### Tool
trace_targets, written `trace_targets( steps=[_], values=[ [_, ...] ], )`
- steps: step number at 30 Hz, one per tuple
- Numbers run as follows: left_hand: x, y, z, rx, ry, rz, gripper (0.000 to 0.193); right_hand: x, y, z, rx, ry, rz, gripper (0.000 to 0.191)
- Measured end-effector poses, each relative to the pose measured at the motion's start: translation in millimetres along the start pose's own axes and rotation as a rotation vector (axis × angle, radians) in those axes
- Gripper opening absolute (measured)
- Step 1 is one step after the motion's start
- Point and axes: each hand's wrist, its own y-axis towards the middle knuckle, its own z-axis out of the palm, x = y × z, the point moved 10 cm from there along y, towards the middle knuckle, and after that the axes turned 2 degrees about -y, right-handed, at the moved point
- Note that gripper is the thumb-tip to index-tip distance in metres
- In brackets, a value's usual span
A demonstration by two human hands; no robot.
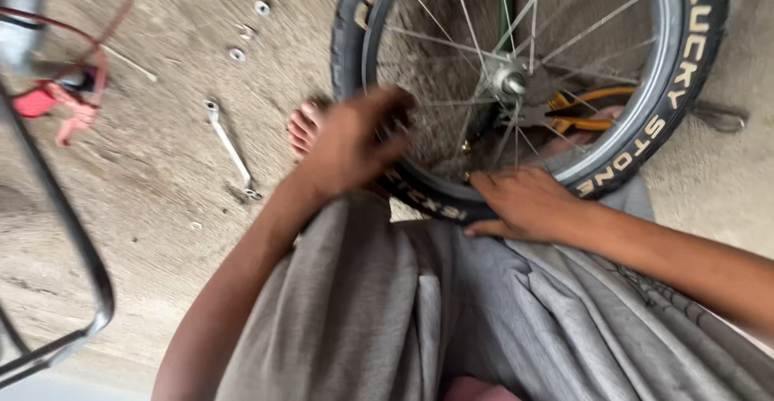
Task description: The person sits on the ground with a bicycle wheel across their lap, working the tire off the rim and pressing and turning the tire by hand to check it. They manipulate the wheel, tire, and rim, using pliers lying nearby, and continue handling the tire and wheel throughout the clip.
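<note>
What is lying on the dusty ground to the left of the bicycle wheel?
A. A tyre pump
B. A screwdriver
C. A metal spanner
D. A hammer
C. A slim metal spanner with a ring at each end lies flat on the ground, left of the bicycle wheel that both hands are working on, with a few small washers scattered above it.
</note>
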Motion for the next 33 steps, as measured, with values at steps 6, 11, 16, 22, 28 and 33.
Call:
trace_targets(
  steps=[6, 11, 16, 22, 28, 33],
  values=[
    [74.4, -21.8, -39.2, -0.615, -0.012, -0.173, 0.025, -13.9, 18.7, 12.5, 0.066, -0.048, 0.06, 0.076],
    [123.1, -37.7, -51.7, -0.791, -0.161, -0.235, 0.055, -11.0, 26.4, 1.1, -0.034, -0.062, 0.016, 0.074],
    [158.2, -34.0, -18.1, -0.457, 0.012, -0.508, 0.079, -11.2, 32.8, 0.4, -0.045, 0.038, -0.05, 0.072],
    [150.0, -23.6, -13.9, -0.415, -0.503, -0.325, 0.093, -41.5, 16.9, 26.4, 0.214, 0.248, 0.256, 0.076],
    [130.3, -11.7, -25.7, -0.484, -0.523, -0.156, 0.083, -24.6, 10.4, -34.4, -0.285, 0.468, -0.054, 0.039],
    [139.3, -15.3, -17.3, -0.51, -0.529, -0.269, 0.087, -32.4, 17.5, -27.8, -0.318, 0.585, 0.069, 0.027]
  ],
)
